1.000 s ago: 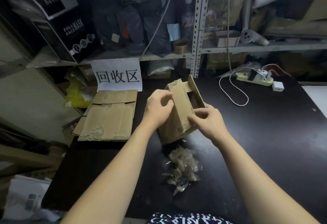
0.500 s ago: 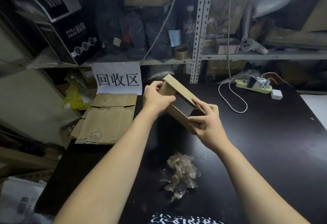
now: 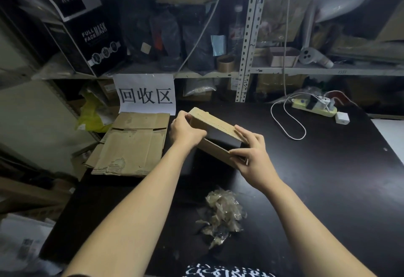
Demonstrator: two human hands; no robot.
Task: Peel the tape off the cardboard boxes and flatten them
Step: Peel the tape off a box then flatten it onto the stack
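Observation:
A small brown cardboard box [image 3: 215,123] hangs above the black table [image 3: 328,178], open through the middle and squeezed into a slanted, half-collapsed shape. My left hand [image 3: 184,131] grips its far left end, fingers curled over the top edge. My right hand [image 3: 251,154] grips its near right end, thumb on the lower panel and fingers on the upper one. A heap of crumpled clear tape [image 3: 223,213] lies on the table nearer to me. Flattened cardboard boxes [image 3: 133,145] are stacked at the left.
A white paper sign [image 3: 146,95] with characters hangs behind the flat stack. A power strip [image 3: 314,106] with a white cable [image 3: 284,121] and a small white adapter [image 3: 342,118] lie at the back right. Cluttered metal shelves [image 3: 247,36] rise behind the table.
The box was tipped up from the table, lifted and turned, and its walls have been pressed closer together. Both hands moved to its two ends.

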